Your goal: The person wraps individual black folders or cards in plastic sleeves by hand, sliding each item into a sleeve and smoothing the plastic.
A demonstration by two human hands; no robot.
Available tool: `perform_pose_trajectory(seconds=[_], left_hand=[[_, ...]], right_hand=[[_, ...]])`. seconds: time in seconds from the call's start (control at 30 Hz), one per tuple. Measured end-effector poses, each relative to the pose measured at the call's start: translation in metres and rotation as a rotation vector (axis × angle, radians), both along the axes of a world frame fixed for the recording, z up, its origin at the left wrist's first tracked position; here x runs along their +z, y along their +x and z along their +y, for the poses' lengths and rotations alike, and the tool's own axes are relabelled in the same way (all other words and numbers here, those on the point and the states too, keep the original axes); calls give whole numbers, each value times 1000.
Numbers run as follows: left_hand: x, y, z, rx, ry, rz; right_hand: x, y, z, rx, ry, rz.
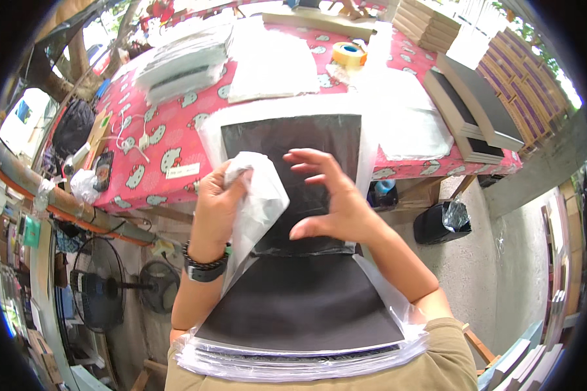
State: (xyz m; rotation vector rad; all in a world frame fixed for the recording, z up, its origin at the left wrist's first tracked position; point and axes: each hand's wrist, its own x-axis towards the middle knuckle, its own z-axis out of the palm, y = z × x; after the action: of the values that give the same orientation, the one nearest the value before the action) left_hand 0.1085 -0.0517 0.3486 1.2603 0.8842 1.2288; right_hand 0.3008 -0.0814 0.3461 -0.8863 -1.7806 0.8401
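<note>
Left hand [216, 199] pinches the thin clear plastic bag [257, 205], seemingly opening it, over the flat black sheet [300, 300]; right hand [332, 202] hovers spread, empty.

Thin, glossy clear plastic bag [257, 195] crinkles over a matt black sheet [293, 146]; beyond the sheet, a smooth patterned red tablecloth [169, 130] and glossy yellow tape roll [349, 53].

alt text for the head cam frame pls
A person's left hand grips a crumpled clear plastic bag while the right hand hovers open over a black sheet on a red patterned table. More bagged black sheets lie stacked near their chest.
</note>
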Motion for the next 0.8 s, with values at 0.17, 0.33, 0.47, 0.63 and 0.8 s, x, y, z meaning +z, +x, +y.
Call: perform_pose_trajectory(seconds=[0.17,0.33,0.47,0.63,0.8], left_hand=[[11,23,9,270,436,370],[34,28,19,404,803,520],[39,23,13,67,390,425],[27,37,16,-211,223,229],[19,41,29,-429,-175,-164]], right_hand=[[-1,-11,11,48,-218,234],[9,2,12,35,-328,556],[32,33,29,-215,-120,635],[32,36,24,-317,-127,392],[25,28,21,-334,-131,288]])
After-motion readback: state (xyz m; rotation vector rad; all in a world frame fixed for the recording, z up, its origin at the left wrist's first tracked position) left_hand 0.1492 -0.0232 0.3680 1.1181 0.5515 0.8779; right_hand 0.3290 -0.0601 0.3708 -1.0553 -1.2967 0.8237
